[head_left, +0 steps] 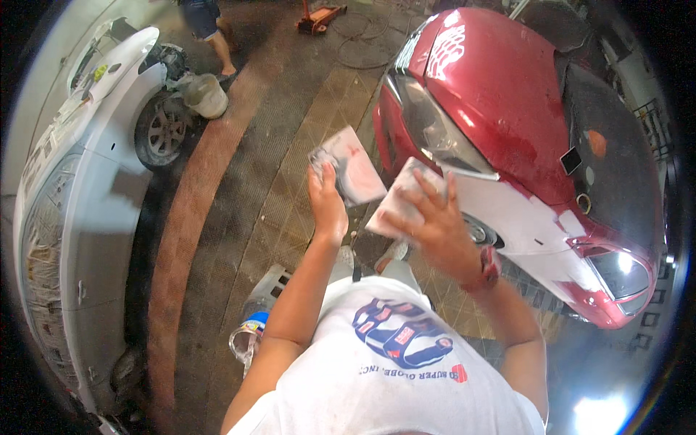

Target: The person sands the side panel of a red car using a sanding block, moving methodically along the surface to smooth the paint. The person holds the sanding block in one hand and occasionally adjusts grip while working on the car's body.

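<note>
My left hand (328, 201) grips the edge of a flat, pale pinkish board (361, 174), which is smeared with grey and pink paste or dust. My right hand (444, 223) has its fingers spread over a smaller whitish rectangular pad (391, 210), with the thumb along its near edge. Board and pad are held up in front of me, close together at about chest height. Whether the pad is a sanding block or a spreader cannot be made out. Just beyond my right hand is the red car (493, 87), whose fender (500, 203) is a pale, dull white.
A white car (101, 196) with covered windows stands along the left. By its front wheel (161, 130) is a whitish bucket (206, 96), near another person's leg (220, 51). An orange floor jack (319, 19) lies farther off. A tub (248, 335) sits by my left elbow.
</note>
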Action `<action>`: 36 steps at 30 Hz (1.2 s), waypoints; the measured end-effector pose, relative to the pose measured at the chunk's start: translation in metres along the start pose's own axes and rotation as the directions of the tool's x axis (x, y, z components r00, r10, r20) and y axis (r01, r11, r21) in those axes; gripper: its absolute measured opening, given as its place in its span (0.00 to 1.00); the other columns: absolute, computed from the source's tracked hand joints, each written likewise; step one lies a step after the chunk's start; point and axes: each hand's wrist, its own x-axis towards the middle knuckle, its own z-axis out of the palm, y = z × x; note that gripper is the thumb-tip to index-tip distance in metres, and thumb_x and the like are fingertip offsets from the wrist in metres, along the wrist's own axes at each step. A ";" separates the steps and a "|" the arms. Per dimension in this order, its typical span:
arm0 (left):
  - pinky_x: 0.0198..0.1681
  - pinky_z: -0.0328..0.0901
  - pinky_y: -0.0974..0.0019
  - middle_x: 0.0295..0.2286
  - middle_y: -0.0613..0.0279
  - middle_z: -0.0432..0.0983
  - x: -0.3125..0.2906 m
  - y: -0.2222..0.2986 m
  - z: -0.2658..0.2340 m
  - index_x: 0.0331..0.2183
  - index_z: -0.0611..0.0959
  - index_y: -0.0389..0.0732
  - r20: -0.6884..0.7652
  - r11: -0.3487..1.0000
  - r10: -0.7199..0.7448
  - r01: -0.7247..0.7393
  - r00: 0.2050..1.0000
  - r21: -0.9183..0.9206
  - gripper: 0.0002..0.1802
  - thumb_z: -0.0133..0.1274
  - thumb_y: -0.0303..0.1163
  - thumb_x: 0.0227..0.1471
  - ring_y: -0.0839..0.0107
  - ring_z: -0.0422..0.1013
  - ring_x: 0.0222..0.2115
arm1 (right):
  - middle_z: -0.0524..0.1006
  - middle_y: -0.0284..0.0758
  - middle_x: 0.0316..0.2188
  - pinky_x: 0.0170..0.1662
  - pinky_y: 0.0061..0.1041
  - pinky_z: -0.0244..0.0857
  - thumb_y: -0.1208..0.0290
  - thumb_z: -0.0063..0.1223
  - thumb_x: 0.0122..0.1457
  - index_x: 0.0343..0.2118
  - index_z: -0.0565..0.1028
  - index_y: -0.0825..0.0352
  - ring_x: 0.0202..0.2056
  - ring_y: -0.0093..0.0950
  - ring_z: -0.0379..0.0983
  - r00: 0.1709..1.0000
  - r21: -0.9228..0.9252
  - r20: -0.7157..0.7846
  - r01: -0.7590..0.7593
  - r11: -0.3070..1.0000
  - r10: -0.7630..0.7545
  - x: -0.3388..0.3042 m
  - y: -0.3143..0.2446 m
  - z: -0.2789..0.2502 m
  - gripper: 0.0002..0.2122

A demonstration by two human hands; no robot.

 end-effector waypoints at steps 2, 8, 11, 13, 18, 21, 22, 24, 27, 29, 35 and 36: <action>0.57 0.67 0.61 0.50 0.58 0.76 -0.013 0.014 0.018 0.57 0.72 0.38 0.014 0.990 -0.101 0.099 0.995 0.100 0.21 0.47 0.39 0.70 0.68 0.73 0.51 | 0.66 0.43 0.64 0.69 0.69 0.40 0.77 0.64 0.53 0.58 0.76 0.50 0.70 0.54 0.55 0.995 0.200 -0.078 0.077 0.977 -0.063 0.004 -0.007 -0.007 0.27; 0.54 0.72 0.60 0.51 0.56 0.76 -0.040 0.026 0.023 0.59 0.71 0.39 0.290 0.931 -0.271 0.327 0.918 -0.162 0.21 0.47 0.36 0.70 0.66 0.76 0.50 | 0.62 0.49 0.64 0.72 0.46 0.52 0.94 0.46 0.50 0.66 0.62 0.62 0.67 0.54 0.60 0.931 -0.128 0.078 -0.345 0.930 0.356 -0.017 0.047 0.046 0.37; 0.56 0.70 0.58 0.52 0.56 0.76 -0.039 0.017 0.013 0.59 0.72 0.38 0.370 0.896 -0.352 0.425 0.859 -0.133 0.21 0.47 0.36 0.70 0.65 0.75 0.51 | 0.64 0.48 0.62 0.72 0.41 0.50 0.95 0.42 0.49 0.66 0.61 0.67 0.65 0.46 0.63 0.910 0.470 -0.143 -0.285 0.835 0.390 -0.004 0.034 0.022 0.37; 0.58 0.69 0.58 0.52 0.55 0.76 -0.037 0.013 0.015 0.60 0.71 0.37 0.357 0.897 -0.333 0.410 0.873 -0.166 0.22 0.47 0.37 0.71 0.64 0.74 0.52 | 0.66 0.42 0.62 0.74 0.36 0.46 0.93 0.43 0.55 0.66 0.61 0.68 0.66 0.38 0.64 0.917 0.695 -0.036 -0.263 0.669 0.397 -0.005 0.016 0.021 0.32; 0.62 0.63 0.60 0.56 0.53 0.73 -0.040 0.013 0.006 0.63 0.67 0.36 0.121 0.994 -0.086 0.093 0.989 -0.057 0.26 0.46 0.39 0.71 0.64 0.70 0.56 | 0.71 0.38 0.60 0.68 0.33 0.56 0.82 0.47 0.64 0.66 0.64 0.67 0.62 0.30 0.67 0.802 0.968 0.253 -0.207 -0.145 0.541 -0.019 0.000 0.023 0.26; 0.64 0.60 0.60 0.60 0.50 0.68 -0.052 -0.015 0.008 0.66 0.63 0.32 0.016 0.991 0.045 -0.046 0.999 0.122 0.33 0.48 0.43 0.71 0.63 0.67 0.59 | 0.74 0.40 0.60 0.61 0.30 0.66 0.76 0.50 0.63 0.70 0.62 0.64 0.59 0.32 0.72 0.790 0.859 0.346 -0.484 0.169 0.505 -0.052 -0.008 0.017 0.30; 0.65 0.58 0.61 0.60 0.50 0.68 -0.062 0.002 0.022 0.67 0.61 0.31 0.032 0.998 0.021 -0.022 0.999 0.058 0.34 0.47 0.44 0.71 0.64 0.65 0.60 | 0.73 0.41 0.60 0.62 0.29 0.65 0.78 0.49 0.61 0.69 0.64 0.63 0.59 0.34 0.73 0.866 0.779 0.250 -0.446 0.442 0.433 -0.065 0.001 0.011 0.30; 0.67 0.55 0.62 0.61 0.50 0.67 -0.083 0.015 0.026 0.67 0.60 0.30 0.167 0.998 -0.055 0.047 0.984 0.050 0.36 0.47 0.45 0.71 0.65 0.64 0.61 | 0.72 0.41 0.61 0.64 0.36 0.62 0.79 0.49 0.58 0.67 0.67 0.58 0.60 0.40 0.72 0.894 0.569 0.076 -0.403 0.717 0.441 -0.081 0.014 -0.005 0.30; 0.66 0.56 0.63 0.60 0.49 0.68 -0.129 0.003 0.032 0.66 0.64 0.31 0.305 0.944 -0.235 0.142 0.923 0.297 0.33 0.46 0.46 0.72 0.64 0.64 0.61 | 0.71 0.40 0.61 0.66 0.59 0.54 0.75 0.51 0.58 0.64 0.71 0.51 0.64 0.46 0.67 0.889 -0.009 -0.201 -0.421 0.907 0.411 -0.105 0.010 -0.010 0.28; 0.66 0.56 0.63 0.59 0.48 0.69 -0.155 -0.029 0.033 0.65 0.64 0.32 0.376 0.918 -0.232 0.073 0.897 0.390 0.33 0.46 0.45 0.72 0.63 0.64 0.61 | 0.70 0.38 0.61 0.65 0.71 0.48 0.71 0.53 0.58 0.61 0.73 0.48 0.66 0.47 0.64 0.942 -0.236 -0.185 -0.320 0.918 0.281 -0.135 -0.002 0.002 0.26; 0.61 0.66 0.57 0.59 0.53 0.70 -0.234 -0.107 0.051 0.62 0.69 0.36 0.196 0.984 -0.153 0.130 0.969 0.125 0.29 0.48 0.45 0.70 0.62 0.72 0.55 | 0.71 0.33 0.60 0.69 0.74 0.35 0.70 0.54 0.58 0.58 0.76 0.45 0.68 0.44 0.61 0.907 -0.032 0.133 -0.399 0.916 0.399 -0.286 -0.040 0.016 0.23; 0.58 0.70 0.52 0.56 0.51 0.74 -0.238 -0.120 0.058 0.59 0.73 0.37 0.104 0.987 -0.159 0.158 0.982 0.024 0.25 0.45 0.44 0.71 0.58 0.75 0.51 | 0.69 0.35 0.62 0.67 0.77 0.34 0.69 0.54 0.59 0.58 0.76 0.47 0.68 0.48 0.59 0.923 -0.035 0.080 -0.375 0.926 0.377 -0.296 -0.035 0.007 0.22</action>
